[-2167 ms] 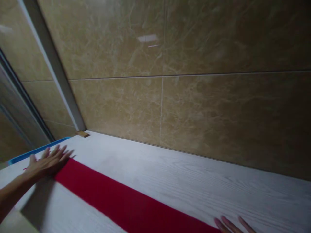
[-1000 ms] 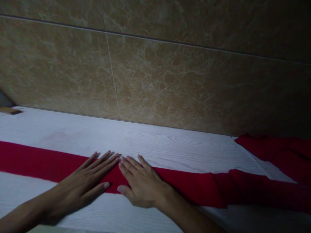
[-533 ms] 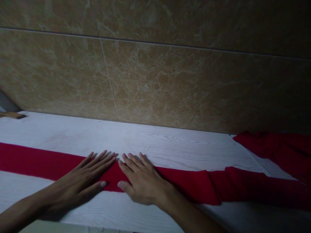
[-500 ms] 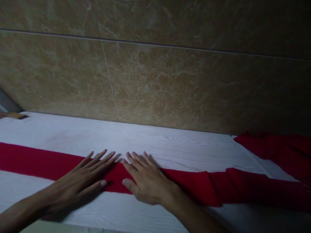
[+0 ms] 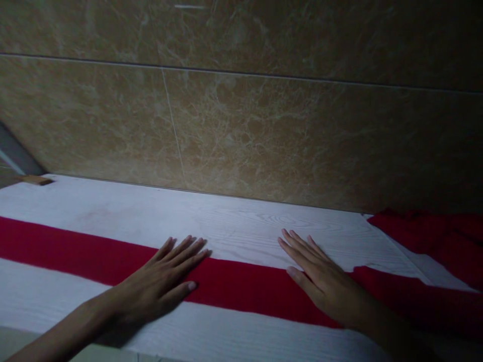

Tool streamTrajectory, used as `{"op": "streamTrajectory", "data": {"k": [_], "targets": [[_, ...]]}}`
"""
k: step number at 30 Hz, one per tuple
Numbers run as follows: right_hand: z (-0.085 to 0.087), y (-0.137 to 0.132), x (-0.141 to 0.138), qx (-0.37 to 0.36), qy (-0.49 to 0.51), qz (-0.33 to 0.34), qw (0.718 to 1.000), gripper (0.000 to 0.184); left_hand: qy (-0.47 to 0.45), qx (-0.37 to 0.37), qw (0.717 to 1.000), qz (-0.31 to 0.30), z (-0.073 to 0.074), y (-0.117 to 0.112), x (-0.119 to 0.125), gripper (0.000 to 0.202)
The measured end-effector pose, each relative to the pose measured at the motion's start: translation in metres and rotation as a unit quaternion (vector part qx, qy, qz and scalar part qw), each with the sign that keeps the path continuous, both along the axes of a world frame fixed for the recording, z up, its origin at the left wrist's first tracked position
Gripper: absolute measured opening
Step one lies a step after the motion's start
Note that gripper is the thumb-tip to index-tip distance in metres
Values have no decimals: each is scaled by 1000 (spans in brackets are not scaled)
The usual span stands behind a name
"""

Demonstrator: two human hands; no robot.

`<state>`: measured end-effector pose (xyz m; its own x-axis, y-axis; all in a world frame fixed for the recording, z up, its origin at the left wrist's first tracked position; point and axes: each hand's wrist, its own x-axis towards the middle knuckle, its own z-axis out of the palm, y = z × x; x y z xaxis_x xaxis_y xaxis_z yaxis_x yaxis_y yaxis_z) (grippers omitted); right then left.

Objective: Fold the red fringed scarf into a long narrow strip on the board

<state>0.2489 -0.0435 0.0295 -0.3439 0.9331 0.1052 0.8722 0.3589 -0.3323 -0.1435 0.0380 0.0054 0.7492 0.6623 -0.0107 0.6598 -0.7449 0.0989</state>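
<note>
A long red cloth strip (image 5: 241, 284) lies flat across a white wood-grain tabletop (image 5: 211, 221), running from the left edge to the right. My left hand (image 5: 158, 281) rests palm down on the strip near the middle, fingers stretched out. About a hand's width to the right, my right hand (image 5: 320, 276) presses flat on the same strip with fingers spread. Neither hand holds anything. More red cloth (image 5: 433, 236) is bunched at the far right of the table.
A glossy tan marble-tile wall (image 5: 241, 125) rises right behind the table. A small wooden piece (image 5: 35, 179) sits at the table's far left corner, beside a grey frame edge (image 5: 15, 156). The scene is dim.
My right hand has slid to the right along the strip, away from my left hand, and the cloth under it lies flatter. My left hand has shifted slightly to the right.
</note>
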Motion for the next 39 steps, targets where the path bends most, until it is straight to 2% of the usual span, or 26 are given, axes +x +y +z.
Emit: {"op": "streamTrajectory", "data": {"k": [2,5,7,9,12,14,19,22,26,31,34,36,39], "targets": [[-2,0,16,8,4,-9,1000,54,-18,16,1000,17,12,5,6,67],[0,9,32,18,30,-15,999,56,-53,41,998,20,24,10,31,64],[1,19,39,24,56,-18,998,59,-50,25,998,-9,20,7,52,65],[1,28,47,23,76,-22,997,60,-33,-6,999,-25,10,2,69,67],[-2,42,64,26,94,-31,995,61,-15,-26,999,-16,-3,-4,79,68],[-7,49,76,42,110,-41,992,61,-9,-16,1000,-14,-2,-7,80,70],[-26,62,100,107,160,-73,979,56,-1,10,1000,9,13,-13,85,70],[-33,62,109,125,186,-73,972,53,3,23,999,22,7,-22,90,69],[-28,56,117,156,209,-73,963,53,19,7,999,32,0,-29,88,69],[-22,53,123,170,208,-85,959,56,-19,11,997,71,18,-12,73,55],[-23,54,126,174,208,-87,959,56,-36,9,994,106,30,3,64,56],[-24,55,128,173,206,-88,959,56,-40,4,992,116,31,9,58,59],[-25,55,129,171,200,-91,960,58,-32,7,991,127,22,10,53,60]]}}
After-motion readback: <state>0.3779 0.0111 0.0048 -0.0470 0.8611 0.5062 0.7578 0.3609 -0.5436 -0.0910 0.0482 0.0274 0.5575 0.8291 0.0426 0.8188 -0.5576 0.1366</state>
